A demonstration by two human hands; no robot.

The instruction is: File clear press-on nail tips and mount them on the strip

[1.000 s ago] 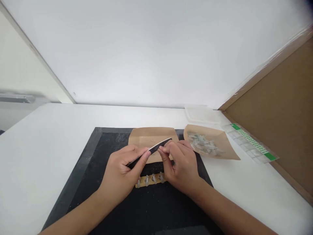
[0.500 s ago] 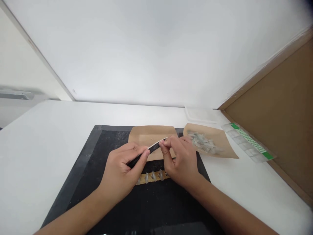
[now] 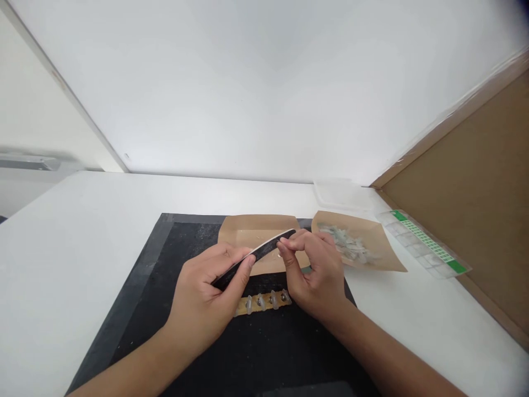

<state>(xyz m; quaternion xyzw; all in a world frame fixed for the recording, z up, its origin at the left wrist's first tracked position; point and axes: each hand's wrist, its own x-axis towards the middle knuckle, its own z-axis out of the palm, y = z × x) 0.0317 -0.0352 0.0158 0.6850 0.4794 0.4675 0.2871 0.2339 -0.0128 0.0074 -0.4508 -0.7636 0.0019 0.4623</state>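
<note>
Left hand (image 3: pixel 209 292) grips a black file (image 3: pixel 264 249) between thumb and fingers; the right hand (image 3: pixel 316 270) has thumb and forefinger pinched narrow beside its upper end, though whether they grip anything is too small to tell. The file slants up to the right, partly hiding a brown paper tray (image 3: pixel 260 221). Below, a yellowish strip (image 3: pixel 268 303) with clear pieces lies on a black mat (image 3: pixel 134 325), its left end covered by the left hand. Just beyond the right hand, another brown tray (image 3: pixel 384 251) holds translucent pieces (image 3: pixel 349 242); a green-labelled clear case (image 3: pixel 425 242) sits farther right. Both forearms angle inward, wrists low.
</note>
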